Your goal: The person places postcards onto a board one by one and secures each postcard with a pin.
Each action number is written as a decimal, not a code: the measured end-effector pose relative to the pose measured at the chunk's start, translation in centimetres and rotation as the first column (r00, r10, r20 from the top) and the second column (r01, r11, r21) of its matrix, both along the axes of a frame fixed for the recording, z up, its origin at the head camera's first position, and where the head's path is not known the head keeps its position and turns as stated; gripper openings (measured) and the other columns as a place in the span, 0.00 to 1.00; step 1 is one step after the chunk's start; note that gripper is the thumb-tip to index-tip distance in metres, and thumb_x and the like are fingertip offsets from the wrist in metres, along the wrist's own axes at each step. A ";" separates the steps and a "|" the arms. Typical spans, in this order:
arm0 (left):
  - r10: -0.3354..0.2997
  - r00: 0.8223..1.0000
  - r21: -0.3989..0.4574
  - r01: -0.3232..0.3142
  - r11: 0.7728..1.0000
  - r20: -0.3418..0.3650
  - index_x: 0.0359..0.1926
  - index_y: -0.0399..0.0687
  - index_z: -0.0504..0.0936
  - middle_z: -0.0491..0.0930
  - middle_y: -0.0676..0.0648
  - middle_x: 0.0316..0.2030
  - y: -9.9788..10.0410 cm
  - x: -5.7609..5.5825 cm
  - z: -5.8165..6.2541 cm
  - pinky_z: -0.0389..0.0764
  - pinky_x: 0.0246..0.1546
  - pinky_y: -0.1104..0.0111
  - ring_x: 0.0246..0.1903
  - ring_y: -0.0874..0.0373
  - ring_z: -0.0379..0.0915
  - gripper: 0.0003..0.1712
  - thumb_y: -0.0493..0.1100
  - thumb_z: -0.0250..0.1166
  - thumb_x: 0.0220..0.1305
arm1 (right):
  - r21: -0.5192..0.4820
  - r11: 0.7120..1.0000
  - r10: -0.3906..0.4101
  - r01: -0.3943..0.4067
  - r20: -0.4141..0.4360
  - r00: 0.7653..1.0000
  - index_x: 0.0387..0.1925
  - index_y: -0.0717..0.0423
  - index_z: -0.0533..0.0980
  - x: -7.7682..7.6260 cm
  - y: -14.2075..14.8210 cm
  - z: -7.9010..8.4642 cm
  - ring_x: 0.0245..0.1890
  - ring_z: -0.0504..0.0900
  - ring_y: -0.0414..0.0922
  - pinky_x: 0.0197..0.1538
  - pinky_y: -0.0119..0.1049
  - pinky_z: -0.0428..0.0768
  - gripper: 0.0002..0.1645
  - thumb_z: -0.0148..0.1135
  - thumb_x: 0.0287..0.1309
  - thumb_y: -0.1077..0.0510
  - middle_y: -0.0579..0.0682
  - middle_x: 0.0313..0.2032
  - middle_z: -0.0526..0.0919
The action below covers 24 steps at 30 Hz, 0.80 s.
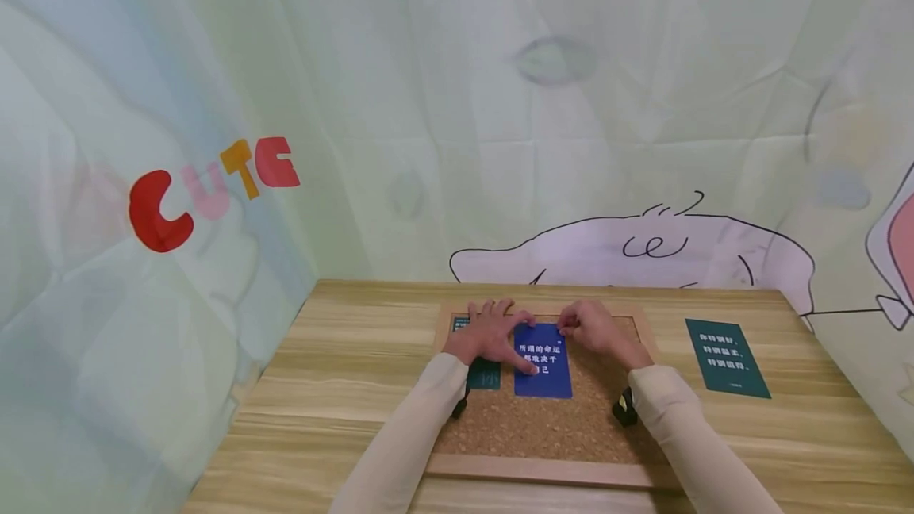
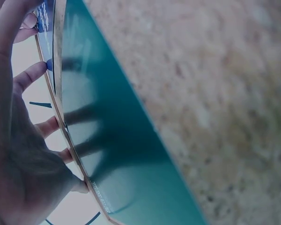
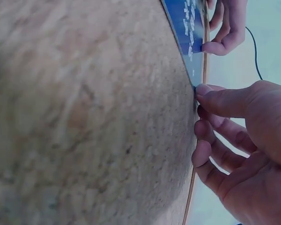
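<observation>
Seemingly positioning the blue card (image 1: 550, 355) on the corkboard (image 1: 543, 428), steadying it with the left hand (image 1: 491, 338) spread wide, pinching its upper-right corner with the right hand (image 1: 601, 334), probably needing firm pressing there next.

We record: blue card (image 1: 548, 381), white-lettered; two dark teal cards (image 1: 727, 375); brown speckled corkboard (image 1: 531, 428), pinkish-tan frame (image 1: 550, 469); yellow-brown streaked table (image 1: 321, 403); cream sleeves (image 1: 410, 431); pale green backdrop (image 1: 400, 78).
</observation>
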<state>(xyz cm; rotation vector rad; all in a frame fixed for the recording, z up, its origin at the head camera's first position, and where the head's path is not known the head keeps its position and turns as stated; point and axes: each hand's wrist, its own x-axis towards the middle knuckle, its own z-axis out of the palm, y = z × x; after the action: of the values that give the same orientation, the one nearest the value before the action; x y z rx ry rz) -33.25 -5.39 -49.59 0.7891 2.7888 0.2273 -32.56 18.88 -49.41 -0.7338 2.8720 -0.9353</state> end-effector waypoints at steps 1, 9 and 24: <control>0.000 1.000 0.000 0.000 1.000 -0.001 0.69 0.77 0.67 0.55 0.45 0.77 0.0 0.0 0.0 0.44 0.69 0.32 0.74 0.36 0.49 0.50 0.81 0.71 0.46 | 0.002 1.000 -0.004 0.004 0.013 1.000 0.35 0.61 0.87 0.0 -0.1 0.1 0.32 0.79 0.44 0.39 0.42 0.81 0.07 0.67 0.62 0.72 0.49 0.30 0.86; -0.004 1.000 -0.006 0.004 1.000 -0.008 0.69 0.78 0.67 0.57 0.45 0.76 0.0 0.2 0.2 0.47 0.69 0.34 0.73 0.37 0.51 0.49 0.81 0.71 0.47 | 0.021 1.000 0.013 -0.015 0.054 0.998 0.31 0.60 0.85 -0.7 -0.3 0.7 0.30 0.77 0.44 0.36 0.38 0.76 0.09 0.64 0.63 0.72 0.47 0.28 0.83; -0.009 1.000 0.022 0.009 1.000 0.003 0.69 0.78 0.67 0.55 0.45 0.77 -0.2 -0.2 -0.3 0.44 0.69 0.31 0.74 0.36 0.49 0.49 0.81 0.71 0.47 | 0.142 0.988 -0.122 0.067 0.428 0.896 0.32 0.61 0.85 -3.3 -0.8 3.1 0.35 0.77 0.47 0.39 0.38 0.72 0.04 0.69 0.62 0.63 0.48 0.30 0.81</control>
<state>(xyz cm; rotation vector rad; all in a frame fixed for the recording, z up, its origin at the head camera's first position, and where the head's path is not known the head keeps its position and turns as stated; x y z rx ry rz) -33.42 -5.56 -49.90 0.8052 2.7843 0.2584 -35.88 18.09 -46.28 -0.3208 2.5522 -0.7977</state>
